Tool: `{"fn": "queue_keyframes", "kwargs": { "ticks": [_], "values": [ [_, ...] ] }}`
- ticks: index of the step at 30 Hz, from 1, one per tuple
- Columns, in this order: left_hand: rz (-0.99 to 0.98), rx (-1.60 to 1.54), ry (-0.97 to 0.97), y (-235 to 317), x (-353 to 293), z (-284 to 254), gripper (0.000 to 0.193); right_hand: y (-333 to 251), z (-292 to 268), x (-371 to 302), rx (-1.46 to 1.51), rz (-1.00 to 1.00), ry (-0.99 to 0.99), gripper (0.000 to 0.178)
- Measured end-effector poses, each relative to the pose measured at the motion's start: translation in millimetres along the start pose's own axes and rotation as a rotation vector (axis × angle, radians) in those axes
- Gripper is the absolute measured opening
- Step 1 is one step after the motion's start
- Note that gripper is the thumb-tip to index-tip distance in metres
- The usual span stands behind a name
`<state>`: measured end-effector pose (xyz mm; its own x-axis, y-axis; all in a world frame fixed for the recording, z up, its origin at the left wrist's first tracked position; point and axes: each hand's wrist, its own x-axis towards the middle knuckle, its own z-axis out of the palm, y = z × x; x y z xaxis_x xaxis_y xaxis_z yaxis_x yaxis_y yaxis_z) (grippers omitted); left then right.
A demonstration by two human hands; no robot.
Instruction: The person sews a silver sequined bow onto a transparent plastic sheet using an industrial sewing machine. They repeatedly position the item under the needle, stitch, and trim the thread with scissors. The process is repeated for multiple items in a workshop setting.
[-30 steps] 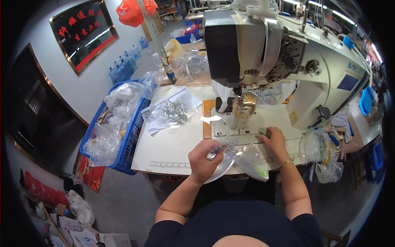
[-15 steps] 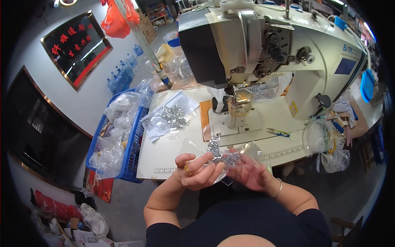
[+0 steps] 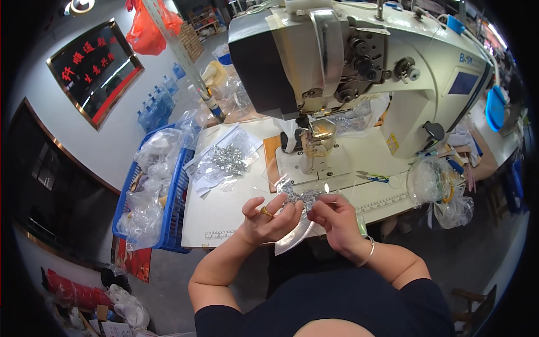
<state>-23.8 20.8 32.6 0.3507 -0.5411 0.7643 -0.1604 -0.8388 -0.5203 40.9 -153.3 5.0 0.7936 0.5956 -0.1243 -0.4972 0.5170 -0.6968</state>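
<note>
A silver, sparkling bow-shaped ornament (image 3: 307, 197) sits on a clear, flexible plastic piece (image 3: 291, 240), held over the front edge of the sewing table. My left hand (image 3: 270, 220), with a gold ring, grips the piece from the left between thumb and fingers. From the right, my right hand (image 3: 339, 226) closes its thumb and fingertips at the ornament's right end; exactly what they pinch is hidden. Behind the hands stands a white sewing machine (image 3: 438, 67), its needle area above the metal plate. Several similar silver ornaments (image 3: 229, 159) lie heaped on plastic bags to the left.
Thread snips (image 3: 373, 177) lie on the table right of the needle, above a printed ruler strip (image 3: 387, 203). A blue basket (image 3: 177, 210) filled with plastic bags stands against the table's left side. Crumpled clear plastic (image 3: 429, 182) hangs at the right edge.
My right hand has gone from a loosely spread palm beneath the plastic to a pinch at the ornament's right end. The clear plastic now hangs lower between my hands. The view has shifted slightly.
</note>
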Motion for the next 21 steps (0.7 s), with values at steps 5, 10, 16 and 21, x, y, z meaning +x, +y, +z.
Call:
{"fn": "queue_keyframes", "kwargs": {
  "ticks": [5, 10, 16, 21],
  "values": [
    [-0.009, 0.002, -0.12, 6.4, 6.7, 7.4, 0.016, 4.4, -2.9, 18.9, -0.104, -0.132, 0.076, 0.013],
    [-0.107, -0.034, -0.251, 17.7, 8.0, 13.0, 0.015, 1.4, -9.7, 34.3, -0.433, -0.41, 0.05, 0.011],
    [-0.632, -1.083, -0.324, -33.9, 26.9, 24.2, 0.06, -53.7, -30.9, 53.2, -0.423, -0.273, -0.191, 0.01],
    [-0.511, -1.622, -0.771, -55.2, 45.6, 69.6, 0.07, -83.5, -25.8, 66.9, -0.314, -0.125, -0.393, 0.008]
  ]
}}
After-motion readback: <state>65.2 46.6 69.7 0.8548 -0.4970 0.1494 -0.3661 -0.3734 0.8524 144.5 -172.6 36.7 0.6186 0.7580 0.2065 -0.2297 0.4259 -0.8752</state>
